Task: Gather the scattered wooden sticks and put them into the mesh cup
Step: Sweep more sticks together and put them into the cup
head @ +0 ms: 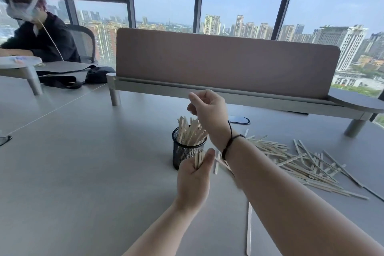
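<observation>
While a small bunch of sticks is held tight in the left hand near the desk's front edge, the filling step is judged half done. Just behind stands the mesh cup, part full. Above it the right hand is curled loosely, holding nothing seen. Next, the big pile toward the right edge must be picked up.

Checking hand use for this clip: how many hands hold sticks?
1: the left hand grips a few sticks beside the mesh cup; the right hand above looks empty.
</observation>
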The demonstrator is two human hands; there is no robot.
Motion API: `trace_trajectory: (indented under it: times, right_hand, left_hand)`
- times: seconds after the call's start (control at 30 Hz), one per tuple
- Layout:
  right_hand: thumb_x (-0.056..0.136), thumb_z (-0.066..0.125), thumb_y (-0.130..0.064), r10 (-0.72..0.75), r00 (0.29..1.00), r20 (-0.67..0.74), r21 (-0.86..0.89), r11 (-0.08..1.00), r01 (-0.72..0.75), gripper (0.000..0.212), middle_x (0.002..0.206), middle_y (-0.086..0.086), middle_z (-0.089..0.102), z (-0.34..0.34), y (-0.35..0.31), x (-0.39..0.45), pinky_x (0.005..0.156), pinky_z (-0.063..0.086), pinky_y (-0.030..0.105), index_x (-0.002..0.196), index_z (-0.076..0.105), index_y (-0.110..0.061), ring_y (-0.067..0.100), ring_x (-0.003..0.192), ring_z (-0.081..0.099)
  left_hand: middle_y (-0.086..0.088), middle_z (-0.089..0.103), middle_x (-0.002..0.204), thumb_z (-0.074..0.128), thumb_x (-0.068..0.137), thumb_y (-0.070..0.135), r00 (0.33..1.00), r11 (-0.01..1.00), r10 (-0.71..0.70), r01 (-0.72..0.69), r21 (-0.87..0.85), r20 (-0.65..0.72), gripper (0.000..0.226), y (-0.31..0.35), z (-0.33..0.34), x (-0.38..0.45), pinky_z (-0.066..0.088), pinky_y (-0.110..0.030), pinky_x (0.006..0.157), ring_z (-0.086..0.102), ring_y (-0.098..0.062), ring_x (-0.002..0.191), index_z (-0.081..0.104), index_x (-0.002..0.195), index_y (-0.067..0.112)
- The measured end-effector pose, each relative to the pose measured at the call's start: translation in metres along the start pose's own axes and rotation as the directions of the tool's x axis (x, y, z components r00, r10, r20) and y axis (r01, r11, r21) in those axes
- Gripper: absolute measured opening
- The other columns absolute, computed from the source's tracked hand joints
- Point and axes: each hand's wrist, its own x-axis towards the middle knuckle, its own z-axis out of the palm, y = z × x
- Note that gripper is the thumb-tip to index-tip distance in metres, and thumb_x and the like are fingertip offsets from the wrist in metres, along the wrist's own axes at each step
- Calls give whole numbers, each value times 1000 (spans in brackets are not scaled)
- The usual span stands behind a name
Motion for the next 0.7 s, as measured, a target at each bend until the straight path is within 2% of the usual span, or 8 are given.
trace_trajectory:
  times: [0.13,0.23,0.3,0.37,0.43,0.5,0.57,0.7]
  right_hand:
    - [90,69,-20,-106,994,-19,-132,986,102,6,82,9,73,-29,7,-8,66,56,36,87,68,-15,18,69,66]
    - [89,70,-15,-137,991,-4,-176,975,135,6,81,-3,73,-65,27,-27,69,53,22,85,68,-18,9,73,67]
    - [88,71,-15,-86,996,30,-255,963,91,9,85,-10,72,-99,49,-44,77,52,24,87,67,-22,2,78,67]
    - [87,72,-23,-21,998,52,-425,904,41,9,92,-14,73,-136,72,-63,84,52,30,91,66,-29,0,86,67]
    - [86,70,-37,48,997,61,-607,795,-1,10,102,-19,70,-174,88,-83,81,50,32,94,65,-37,1,87,65]
    - [85,68,-47,91,995,52,-724,689,-25,13,109,-22,63,-203,96,-105,74,44,30,95,62,-43,3,80,59]
    - [83,68,-52,109,993,55,-763,646,-28,15,110,-22,58,-221,102,-121,74,41,29,94,60,-45,1,80,55]
    - [83,66,-55,98,993,68,-739,673,-16,22,113,-18,56,-226,118,-125,89,43,29,98,63,-40,10,106,57]
  left_hand:
    - [2,18,50,58,88,47,1000,1000,-4,3,22,20,57,-1,0,1,13,-30,49,14,-16,49,22,53,22]
    - [2,15,52,59,90,47,1000,1000,-2,2,-10,27,57,-3,-2,2,11,-31,50,11,-18,50,19,57,22]
    - [1,15,52,58,90,49,999,1000,8,-8,-2,34,58,-5,-4,3,11,-32,50,11,-19,51,18,58,21]
    - [1,15,52,58,87,54,999,1000,-13,13,-5,46,60,-7,-6,4,11,-31,50,11,-18,50,17,59,20]
    - [4,15,51,59,87,53,997,999,-41,43,-30,62,59,-8,-5,4,10,-30,50,10,-17,48,17,61,20]
    - [4,15,50,58,88,49,997,998,-49,52,-41,65,58,-6,-4,4,8,-34,50,9,-17,48,17,61,19]
    - [1,13,53,59,88,46,997,996,-52,55,-70,57,57,-2,-2,4,5,-37,51,7,-17,51,15,63,19]
    - [2,13,51,58,88,44,1000,996,7,-6,-89,11,56,15,5,5,7,-33,51,8,-16,49,16,58,23]
